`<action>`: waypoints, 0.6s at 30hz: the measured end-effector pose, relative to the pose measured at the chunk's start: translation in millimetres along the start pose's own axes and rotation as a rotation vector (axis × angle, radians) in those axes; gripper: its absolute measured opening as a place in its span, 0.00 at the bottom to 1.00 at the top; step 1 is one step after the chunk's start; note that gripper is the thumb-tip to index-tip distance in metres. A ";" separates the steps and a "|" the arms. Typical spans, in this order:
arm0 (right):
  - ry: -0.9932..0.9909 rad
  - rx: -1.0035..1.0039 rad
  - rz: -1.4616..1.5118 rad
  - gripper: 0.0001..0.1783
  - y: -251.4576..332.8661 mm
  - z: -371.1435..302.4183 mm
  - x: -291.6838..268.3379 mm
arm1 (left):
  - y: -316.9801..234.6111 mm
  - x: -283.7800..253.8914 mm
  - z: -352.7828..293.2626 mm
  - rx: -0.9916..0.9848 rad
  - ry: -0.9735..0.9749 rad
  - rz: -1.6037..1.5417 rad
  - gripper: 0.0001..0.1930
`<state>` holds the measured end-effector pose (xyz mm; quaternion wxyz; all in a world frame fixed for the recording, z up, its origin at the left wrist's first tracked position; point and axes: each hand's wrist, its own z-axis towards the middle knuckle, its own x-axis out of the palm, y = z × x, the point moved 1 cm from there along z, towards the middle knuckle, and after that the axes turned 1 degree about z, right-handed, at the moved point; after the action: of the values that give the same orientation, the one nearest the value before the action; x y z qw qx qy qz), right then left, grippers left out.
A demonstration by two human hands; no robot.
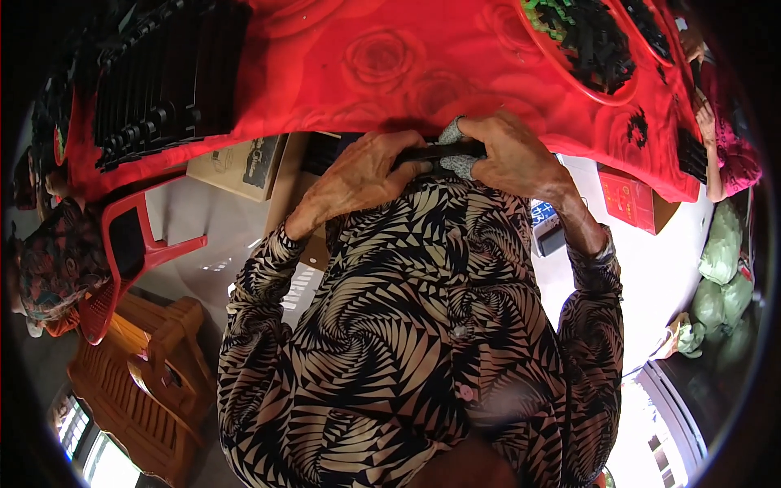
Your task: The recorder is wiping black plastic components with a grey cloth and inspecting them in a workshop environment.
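Note:
Between my two hands, at the near edge of the red table, is a short black strip-like piece (443, 152); its exact kind is hard to make out. My left hand (358, 173) pinches one end with thumb and fingers. At the other end, my right hand (518, 153) grips it, with grey knitted covers on the thumb and a fingertip. To the left on the table lies a stack of long black plastic-looking pieces (167, 81) with notched ends. A red-rimmed basket (612, 99) at the far right holds many small black pieces and some green ones.
A rose-patterned red cloth (378, 61) covers the table. Cardboard boxes (242, 167) and a red box (630, 199) stand beneath it. Left are a red chair (138, 236), a brown chair (134, 390) and a person (61, 260). Another person (728, 134) is at right, near green bags (722, 244).

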<state>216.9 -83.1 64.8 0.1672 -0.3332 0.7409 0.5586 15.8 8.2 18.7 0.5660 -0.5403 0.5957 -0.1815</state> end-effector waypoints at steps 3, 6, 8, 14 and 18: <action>-0.010 -0.019 -0.008 0.14 -6.9 2.8 5.1 | 3.6 -0.1 0.8 -0.014 0.028 -0.016 0.19; -0.044 -0.060 0.056 0.13 -13.0 4.1 14.7 | 8.7 4.2 -0.8 -0.028 -0.003 -0.045 0.19; -0.065 -0.072 0.103 0.13 -11.2 3.9 16.1 | 6.8 3.9 0.0 -0.020 0.001 -0.055 0.18; -0.089 -0.011 0.142 0.13 -10.0 2.5 25.5 | -2.2 4.2 -0.6 0.018 0.034 -0.169 0.15; -0.052 0.054 0.118 0.14 -4.0 2.3 27.6 | -5.7 2.7 -4.8 0.074 0.021 -0.179 0.15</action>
<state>199.4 -90.1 44.1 0.1623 -0.2697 0.7695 0.5557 14.7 2.1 23.6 0.5609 -0.5679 0.5439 -0.2589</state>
